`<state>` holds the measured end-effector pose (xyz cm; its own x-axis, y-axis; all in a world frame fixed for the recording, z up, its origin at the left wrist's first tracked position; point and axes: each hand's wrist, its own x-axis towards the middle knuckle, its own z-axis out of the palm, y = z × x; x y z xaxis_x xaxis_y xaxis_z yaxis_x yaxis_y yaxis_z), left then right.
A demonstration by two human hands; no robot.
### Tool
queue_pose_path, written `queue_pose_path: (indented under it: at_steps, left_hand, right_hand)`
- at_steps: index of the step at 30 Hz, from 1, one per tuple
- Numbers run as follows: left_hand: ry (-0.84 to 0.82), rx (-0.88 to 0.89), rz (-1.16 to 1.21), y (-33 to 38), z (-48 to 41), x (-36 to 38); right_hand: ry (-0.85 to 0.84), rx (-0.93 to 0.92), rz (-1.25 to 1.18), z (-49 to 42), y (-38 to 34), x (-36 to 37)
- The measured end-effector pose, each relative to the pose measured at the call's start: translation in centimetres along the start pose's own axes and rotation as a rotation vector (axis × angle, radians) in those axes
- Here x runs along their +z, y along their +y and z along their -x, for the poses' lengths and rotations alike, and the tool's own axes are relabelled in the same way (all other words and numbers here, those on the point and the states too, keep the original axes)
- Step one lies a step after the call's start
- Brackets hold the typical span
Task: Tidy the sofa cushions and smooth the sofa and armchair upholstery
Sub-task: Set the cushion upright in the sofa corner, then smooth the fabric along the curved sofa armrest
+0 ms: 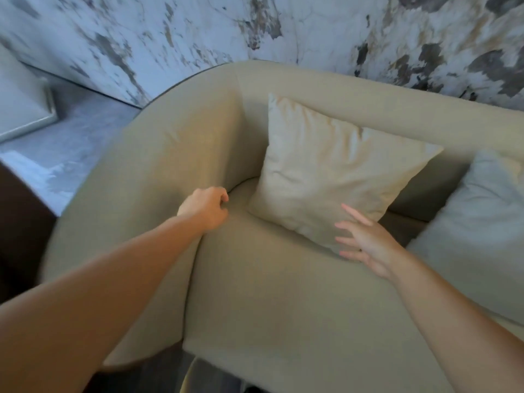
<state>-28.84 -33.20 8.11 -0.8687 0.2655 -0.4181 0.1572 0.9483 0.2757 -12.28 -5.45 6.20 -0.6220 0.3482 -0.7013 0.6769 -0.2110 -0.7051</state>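
A beige sofa (283, 302) with a rounded left arm fills the view. A cream square cushion (331, 171) leans against the backrest in the left corner. A second, paler cushion (479, 217) lies at the right edge, partly cut off. My left hand (205, 208) is curled with its fingers tucked into the seam between the sofa arm and the seat cushion; what the fingers grip is hidden. My right hand (365, 242) is spread flat, fingers apart, touching the lower right corner of the cream cushion.
A marble-patterned wall (283, 26) runs behind the sofa. Grey tiled floor (71, 143) lies to the left, with a pale object (22, 109) at the far left and a dark brown piece of furniture (19, 222) beside the sofa arm.
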Motion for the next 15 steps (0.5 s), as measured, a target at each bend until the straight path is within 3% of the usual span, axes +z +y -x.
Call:
queue_pose_path:
  at_steps: [4, 8, 12, 15]
  left_hand:
    - [0.076, -0.147, -0.145, -4.2, 7.2, -3.2]
    - [0.19, -0.36, -0.256, -8.9, 11.6, -4.6]
    - [0.137, -0.516, -0.103, -14.5, 13.0, -2.9]
    - [0.132, -0.475, -0.005, -17.6, 13.4, -0.8]
  right_hand:
    - [-0.074, 0.071, 0.043, 6.3, 1.8, 2.8]
    - [-0.059, 0.237, -0.074, 10.2, 6.6, 5.9]
    - [-0.049, 0.423, -0.198, 12.4, 13.0, 11.3]
    - [-0.08, 0.52, -0.375, 13.4, 16.2, 17.3]
